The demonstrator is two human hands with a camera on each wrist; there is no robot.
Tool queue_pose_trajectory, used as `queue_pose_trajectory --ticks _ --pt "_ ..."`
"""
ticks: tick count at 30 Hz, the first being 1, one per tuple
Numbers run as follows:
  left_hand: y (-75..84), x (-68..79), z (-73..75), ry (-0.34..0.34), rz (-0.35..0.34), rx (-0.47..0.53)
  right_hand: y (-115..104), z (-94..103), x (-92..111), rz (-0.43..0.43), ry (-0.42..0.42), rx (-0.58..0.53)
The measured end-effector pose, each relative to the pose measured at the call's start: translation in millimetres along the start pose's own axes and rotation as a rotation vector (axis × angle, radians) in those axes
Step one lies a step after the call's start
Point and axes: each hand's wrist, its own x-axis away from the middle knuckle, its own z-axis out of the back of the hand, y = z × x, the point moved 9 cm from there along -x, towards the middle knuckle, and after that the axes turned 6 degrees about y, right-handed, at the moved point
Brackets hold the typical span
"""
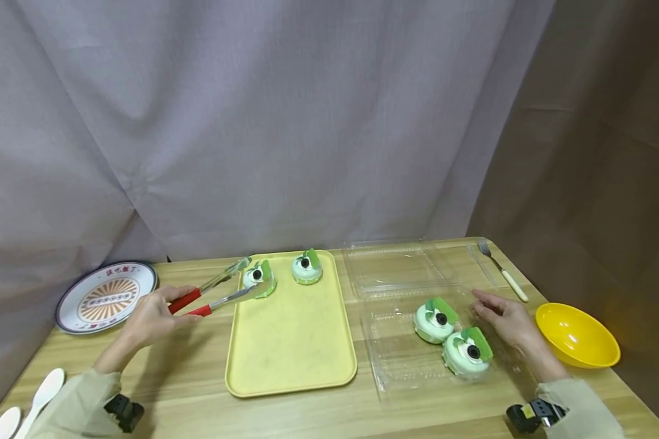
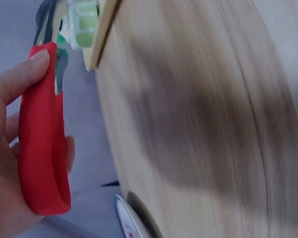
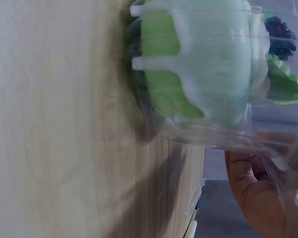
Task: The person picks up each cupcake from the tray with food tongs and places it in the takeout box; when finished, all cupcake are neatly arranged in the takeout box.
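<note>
At the far left, two white spoons (image 1: 46,390) lie partly cut off by the frame, near a round plate (image 1: 108,299) at the edge of the bench (image 1: 285,417). Red Chinese characters sit on the plate's rim, ending at the top in 了, and a red-brown sunburst fills its centre behind a band of marks too small to read. Next, the left hand (image 1: 156,314) grips a pair of tongs (image 1: 183,301) by their red handles; the left wrist view alone shows the thumb lying along one handle and the looped red end near the palm. The metal arms stand apart around a mint-green cake (image 1: 251,275) at the back left of a yellow tray (image 1: 291,341); whether the tips touch it cannot be told. A second cake (image 1: 306,270) rests at the tray's back, to the right of the first. Farther right lies an opened clear plastic container (image 1: 395,347), its lid (image 1: 390,268) to the rear; two more cakes stand close together in its right part. The right wrist view shows, through the clear wall, pale drips over one cake's green side and a bumpy dark berry on top. The right hand (image 1: 507,320) is at the container's right rim, fingers bent in the wrist view, though whether they pinch it cannot be told. Behind it lies a fork (image 1: 511,281) with a cream handle, and a yellow bowl (image 1: 576,335) stands rightmost.
</note>
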Motion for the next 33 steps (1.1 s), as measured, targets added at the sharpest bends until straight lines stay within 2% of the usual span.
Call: queue_pose_trajectory --ticks 8,16,26,33 --pt "-14.6 -8.4 -7.0 -0.076 -0.025 0.004 -4.4 -1.0 1.0 0.007 -0.002 0.038" --pt "-21.4 -12.2 -12.0 -0.119 -0.005 -0.019 -3.7 0.0 2.7 -0.023 -0.012 0.048" --pt "-17.2 -7.8 -13.0 -0.062 -0.023 -0.035 -2.8 0.4 1.9 -0.029 -0.012 0.041" --pt "-10.8 -3.4 -15.4 -0.064 -0.017 -0.035 -2.9 0.4 2.3 -0.007 0.001 0.053"
